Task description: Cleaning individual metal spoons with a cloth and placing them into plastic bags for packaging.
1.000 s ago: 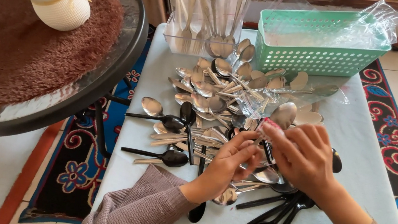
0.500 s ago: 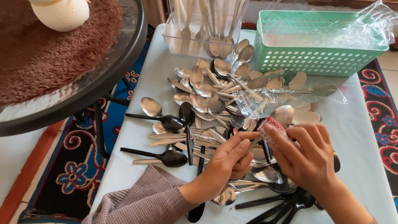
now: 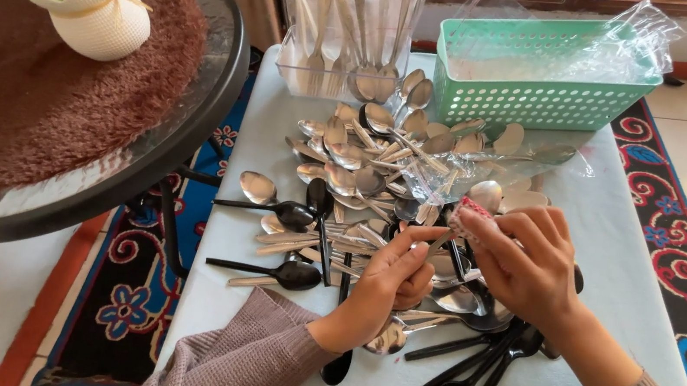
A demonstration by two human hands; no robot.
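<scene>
while both hands, left hand (image 3: 392, 279) and right hand (image 3: 527, 261), pinch one spoon handle (image 3: 440, 242) and a small red-white piece (image 3: 469, 215), jostling could scatter the spoon pile (image 3: 381, 167) off the bench (image 3: 616, 253).

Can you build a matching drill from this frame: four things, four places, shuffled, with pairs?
Things
1. green perforated plastic basket
2. white round vase with blue flowers
3. clear plastic container of upright cutlery
4. small pink-and-white patterned piece

Places
A. pinched in the right hand
B. far right of the white table, clear bags inside
C. on the brown fuzzy mat of the round glass table
D. far edge of the white table, left of the basket

Pairs: 1-B, 2-C, 3-D, 4-A
</scene>
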